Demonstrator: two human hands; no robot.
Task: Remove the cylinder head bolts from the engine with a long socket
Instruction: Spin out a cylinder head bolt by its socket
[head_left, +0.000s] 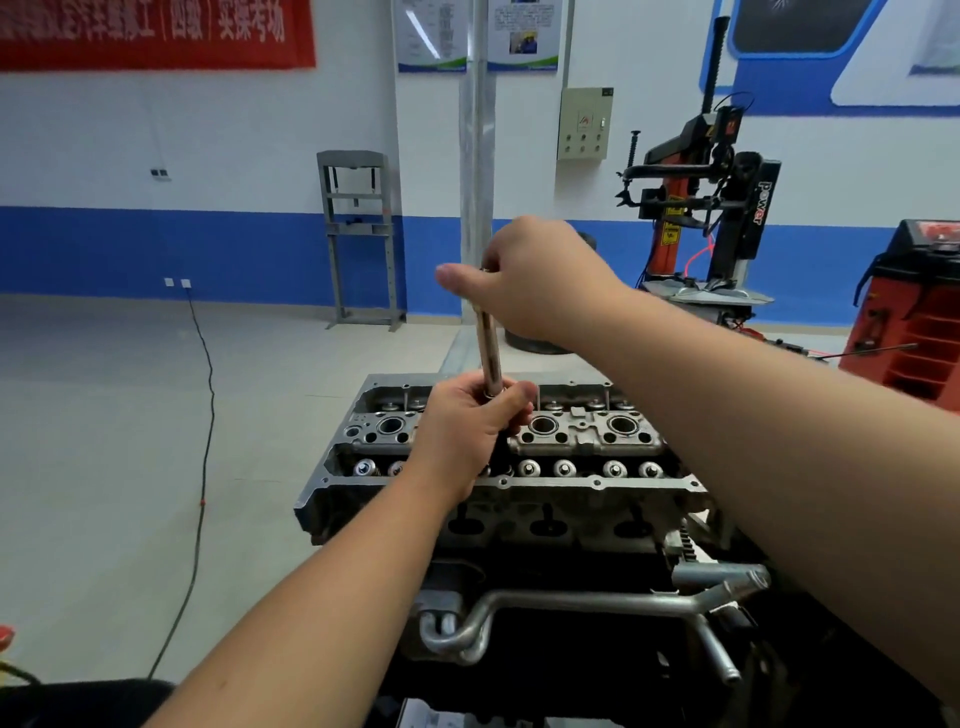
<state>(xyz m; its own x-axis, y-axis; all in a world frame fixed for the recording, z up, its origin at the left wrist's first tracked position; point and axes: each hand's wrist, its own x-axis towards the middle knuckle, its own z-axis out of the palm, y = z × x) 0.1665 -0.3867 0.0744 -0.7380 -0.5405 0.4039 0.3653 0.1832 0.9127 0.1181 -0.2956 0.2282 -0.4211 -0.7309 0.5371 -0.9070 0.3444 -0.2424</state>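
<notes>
The grey aluminium cylinder head (597, 484) sits on top of the engine in the middle of the view, with round wells and shiny valve tops along it. A long chrome socket extension (487, 343) stands nearly upright over the head's middle. My left hand (467, 431) grips its lower end just above the head. My right hand (530, 280) grips the top end, thumb sticking out to the left. The socket tip and any bolt under it are hidden by my left hand.
Metal coolant pipes (571, 605) run across the engine's near side. A black cable (205, 441) lies on the floor at left. A grey press frame (358, 234) stands at the wall, a tyre changer (711, 208) and a red machine (914, 312) at right.
</notes>
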